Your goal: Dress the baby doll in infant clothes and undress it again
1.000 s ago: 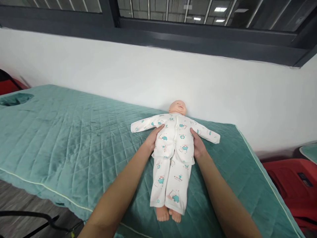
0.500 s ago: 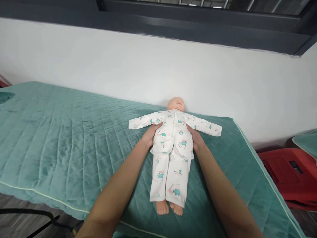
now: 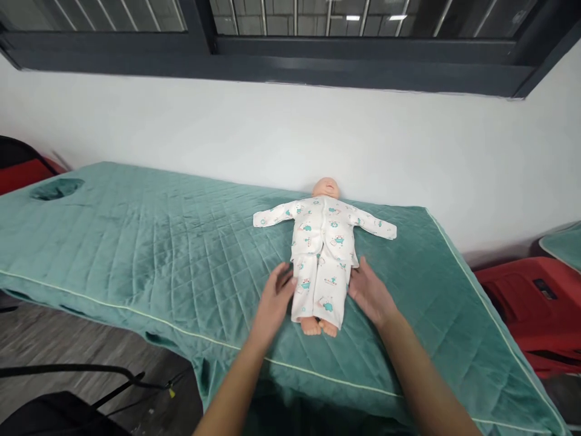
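Note:
A baby doll (image 3: 327, 187) lies face up on the green quilted bed cover (image 3: 204, 242), its head toward the wall and its bare feet toward me. It wears a white printed pajama top (image 3: 323, 227) with both sleeves spread out, and matching pajama pants (image 3: 320, 284). My left hand (image 3: 275, 297) is beside the pants on the left, fingers apart and loosely curved, the fingertips close to the cloth. On the other side my right hand (image 3: 370, 293) lies along the pants, fingers stretched out. Neither hand grips anything; whether the fingertips touch the cloth I cannot tell.
A white wall (image 3: 204, 127) and a dark window frame (image 3: 318, 66) stand behind the bed. At right is a red case (image 3: 535, 303). The cover has a round hole (image 3: 57, 189) at far left. A black cable (image 3: 82, 368) runs low at left.
My hands have let go of the doll's sides and moved down toward me, beside its legs. The view has tilted up, showing more window and floor. The doll still lies on its back.

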Motion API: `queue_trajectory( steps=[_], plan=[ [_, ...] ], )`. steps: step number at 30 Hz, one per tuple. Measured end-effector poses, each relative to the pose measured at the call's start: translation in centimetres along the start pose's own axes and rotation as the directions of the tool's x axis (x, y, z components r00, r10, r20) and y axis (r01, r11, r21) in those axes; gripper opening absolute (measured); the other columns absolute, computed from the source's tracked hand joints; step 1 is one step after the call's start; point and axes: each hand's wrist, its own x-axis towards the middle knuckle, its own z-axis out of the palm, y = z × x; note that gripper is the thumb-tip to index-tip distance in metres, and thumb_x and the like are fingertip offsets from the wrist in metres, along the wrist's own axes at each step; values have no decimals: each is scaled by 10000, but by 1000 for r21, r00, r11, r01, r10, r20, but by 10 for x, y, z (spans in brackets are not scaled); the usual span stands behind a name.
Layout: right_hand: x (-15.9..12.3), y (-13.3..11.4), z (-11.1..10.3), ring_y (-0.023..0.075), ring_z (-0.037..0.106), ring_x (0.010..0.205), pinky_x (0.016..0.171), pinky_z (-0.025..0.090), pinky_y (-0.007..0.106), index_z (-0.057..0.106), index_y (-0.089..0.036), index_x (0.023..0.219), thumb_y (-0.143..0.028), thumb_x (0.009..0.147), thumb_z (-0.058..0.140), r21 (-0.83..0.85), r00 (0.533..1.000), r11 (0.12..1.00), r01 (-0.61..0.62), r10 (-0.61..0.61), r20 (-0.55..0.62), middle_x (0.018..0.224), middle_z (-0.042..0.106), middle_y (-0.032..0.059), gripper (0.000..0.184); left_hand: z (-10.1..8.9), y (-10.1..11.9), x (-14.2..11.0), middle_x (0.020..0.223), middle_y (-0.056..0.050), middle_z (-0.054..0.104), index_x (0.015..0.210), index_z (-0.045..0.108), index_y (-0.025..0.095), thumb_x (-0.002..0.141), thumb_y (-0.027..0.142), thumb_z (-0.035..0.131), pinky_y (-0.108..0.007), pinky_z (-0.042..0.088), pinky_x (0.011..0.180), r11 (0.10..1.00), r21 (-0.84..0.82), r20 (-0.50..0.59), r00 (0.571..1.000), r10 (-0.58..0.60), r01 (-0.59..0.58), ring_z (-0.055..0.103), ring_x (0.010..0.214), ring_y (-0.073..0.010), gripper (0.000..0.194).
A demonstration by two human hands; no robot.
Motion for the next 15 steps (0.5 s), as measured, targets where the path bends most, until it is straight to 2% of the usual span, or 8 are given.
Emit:
queue_trajectory(
  steps=[2, 5, 8, 11, 13, 15],
  plan=[
    [-27, 16, 3, 219, 612, 1220, 1006, 542, 378, 620, -239, 1228, -471, 925, 589, -18, 1000, 1000, 16, -16, -2, 1326, 652, 47, 383, 4, -9, -30, 1443, -121, 530, 1380, 477, 226, 831, 426, 688, -422, 435, 1098, 998, 58, 46, 999, 16, -19, 534, 1304, -266, 621],
    [-40, 31, 14, 227, 620, 1203, 1020, 529, 387, 619, -228, 1169, -364, 824, 735, -51, 993, 995, 90, -93, -67, 1289, 671, 47, 389, 16, -16, -57, 1443, -119, 500, 1425, 424, 223, 841, 302, 637, -416, 429, 1105, 950, 283, 25, 991, 130, -132, 511, 1320, -254, 627],
    [-35, 34, 24, 232, 661, 1114, 950, 564, 394, 588, -238, 1184, -337, 748, 795, -141, 980, 984, 107, -128, -150, 1197, 709, 34, 493, 30, -16, -69, 1485, -130, 412, 1460, 381, 239, 799, 181, 605, -415, 473, 1059, 818, 513, 31, 958, 287, -261, 487, 1339, -265, 701],
    [-31, 30, 24, 226, 678, 1046, 893, 581, 371, 567, -236, 1209, -360, 729, 794, -272, 962, 955, 121, -180, -205, 1140, 721, 28, 546, 42, -18, -77, 1531, -131, 339, 1489, 348, 276, 790, 156, 609, -452, 513, 1007, 671, 677, 47, 927, 371, -303, 492, 1334, -304, 755],
    [-32, 26, 20, 223, 683, 1008, 857, 587, 358, 567, -230, 1198, -368, 727, 786, -344, 955, 930, 131, -212, -209, 1110, 723, 26, 538, 44, -24, -78, 1502, -139, 381, 1465, 391, 265, 813, 148, 597, -476, 527, 976, 575, 757, 28, 895, 446, -310, 523, 1297, -317, 694],
    [-34, 22, 14, 226, 689, 964, 815, 593, 358, 567, -224, 1193, -375, 722, 782, -396, 956, 909, 128, -219, -196, 1073, 727, 26, 539, 41, -30, -76, 1423, -144, 468, 1403, 471, 241, 839, 120, 559, -467, 540, 940, 489, 804, 23, 840, 541, -337, 568, 1231, -304, 584]
  ],
)
